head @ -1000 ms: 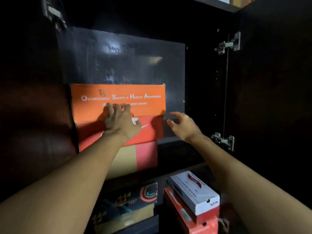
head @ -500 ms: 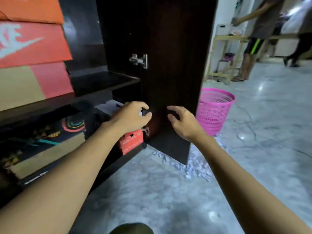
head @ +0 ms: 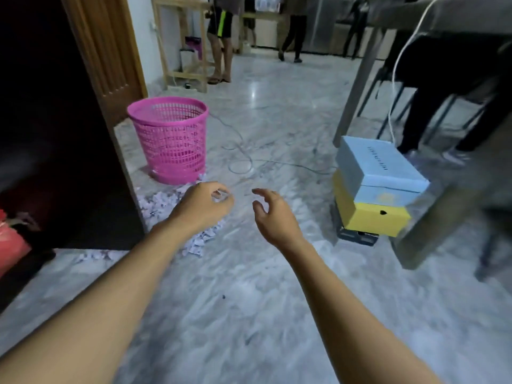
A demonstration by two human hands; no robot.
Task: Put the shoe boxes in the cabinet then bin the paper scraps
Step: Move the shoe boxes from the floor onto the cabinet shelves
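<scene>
Two hands are being held out over the marble floor (head: 249, 314), and neither is touching any object. The left hand (head: 205, 202) is being carried with its fingers loosely curled toward the thumb, and nothing is being gripped by it. The right hand (head: 273, 214) is being held with fingers spread and relaxed, its palm turned toward the left hand, and nothing is being gripped by it either.

The paper scraps (head: 163, 202) are being recorded as a pale heap on the floor, directly beneath the left hand and at nine o'clock of it. They are trailing toward seven o'clock along the foot of the cabinet door (head: 83, 148). The pink basket (head: 169, 139) is being noted upright at eleven o'clock of the left hand, with its base just beside the far edge of the scraps.

Three stacked shoe boxes are being observed at three o'clock of the right hand, well apart from it. A blue box (head: 379, 167) is being carried on top, a yellow box (head: 368, 214) beneath it, and a dark box (head: 357, 237) at the bottom is being largely hidden. The stack is being seen on the floor, with a grey table leg (head: 357, 87) rising at twelve o'clock of it.

The dark cabinet door is being seen standing open at nine o'clock of the view. A red box (head: 11, 242) is being partly shown at eight o'clock, low in the cabinet. The legs of other persons (head: 221, 51) are being noted at twelve o'clock, in the background.
</scene>
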